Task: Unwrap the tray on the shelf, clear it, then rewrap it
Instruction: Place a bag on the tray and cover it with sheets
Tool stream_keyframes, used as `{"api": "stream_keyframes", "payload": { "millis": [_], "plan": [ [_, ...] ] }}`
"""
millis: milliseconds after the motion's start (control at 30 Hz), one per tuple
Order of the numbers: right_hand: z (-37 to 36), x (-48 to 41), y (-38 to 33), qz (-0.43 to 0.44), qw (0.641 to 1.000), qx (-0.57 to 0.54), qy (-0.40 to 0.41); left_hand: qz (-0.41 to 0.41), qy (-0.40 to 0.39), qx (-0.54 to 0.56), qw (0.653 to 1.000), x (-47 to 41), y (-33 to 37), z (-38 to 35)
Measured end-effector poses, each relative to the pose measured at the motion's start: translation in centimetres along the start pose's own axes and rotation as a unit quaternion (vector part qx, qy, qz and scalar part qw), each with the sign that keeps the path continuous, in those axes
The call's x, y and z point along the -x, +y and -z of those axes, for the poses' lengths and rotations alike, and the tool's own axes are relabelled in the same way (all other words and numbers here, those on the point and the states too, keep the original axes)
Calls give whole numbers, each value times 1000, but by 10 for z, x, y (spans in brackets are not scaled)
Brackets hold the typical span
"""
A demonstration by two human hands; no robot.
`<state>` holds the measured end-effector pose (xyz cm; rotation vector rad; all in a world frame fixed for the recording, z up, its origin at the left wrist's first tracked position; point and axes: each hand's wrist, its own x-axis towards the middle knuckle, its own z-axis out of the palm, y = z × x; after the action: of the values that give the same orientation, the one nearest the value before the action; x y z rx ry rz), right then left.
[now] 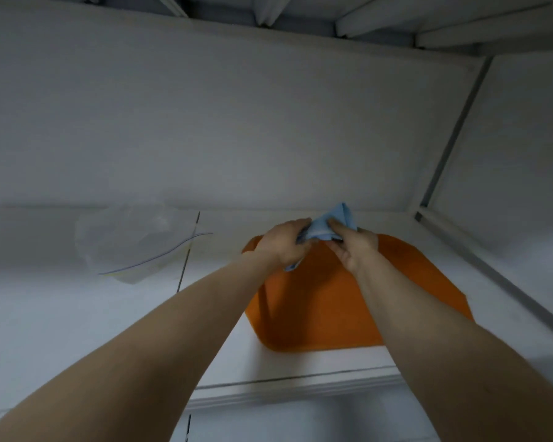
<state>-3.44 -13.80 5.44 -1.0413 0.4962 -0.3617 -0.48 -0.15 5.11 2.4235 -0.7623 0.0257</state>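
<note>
Left hand (286, 247) and right hand (353, 247) both pinch a crumpled light-blue cloth (334, 224) above flat orange plastic tray (316, 307) on white shelf (300, 368); clear plastic bag (131, 240) at left.

White shelf (300, 362), 2 panels w/ a thin dark seam (187, 253) running front to back, left of centre. Orange tray (316, 307) lies flat on the right panel, a bit askew, near the front edge (284, 390) but not over it. Clear plastic bag (125, 240) w/ a blue zip line lies crumpled on the left panel; its zip end reaches just across the seam, apart from the tray. Grey metal strip (492, 274) runs along the shelf's right side, beside the tray, not touching.
</note>
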Motion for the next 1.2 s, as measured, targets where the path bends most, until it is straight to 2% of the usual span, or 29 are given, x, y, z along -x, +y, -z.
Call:
{"api": "stream_keyframes", "payload": {
  "millis": [100, 300, 467, 600, 733, 833, 1000, 1200],
  "plan": [
    [13, -1, -14, 2, 1000, -4, -14, -41, 3, 29, 999, -2, 19, -5],
    [40, -5, -31, -17, 998, 50, -18, -42, -4, 97, 994, -8, 49, -14],
    [49, 6, -37, -34, 996, 74, -39, -26, -41, 299, 953, -5, 77, -17],
    [64, 13, -45, -13, 997, 77, -2, 57, 9, 325, 944, -14, 78, -23],
    [86, 11, -57, 17, 997, 28, 69, 95, 70, 321, 940, -23, 70, -20],
    [97, 4, -62, 35, 991, 65, 114, 123, 99, 319, 935, -30, 57, -17],
    [97, -4, -59, 94, 960, 229, 131, 188, 82, 327, 922, -26, 46, -14],
    [88, -10, -48, 70, 968, 223, 87, 256, 47, 374, 890, -25, 34, -20]
  ]
}}
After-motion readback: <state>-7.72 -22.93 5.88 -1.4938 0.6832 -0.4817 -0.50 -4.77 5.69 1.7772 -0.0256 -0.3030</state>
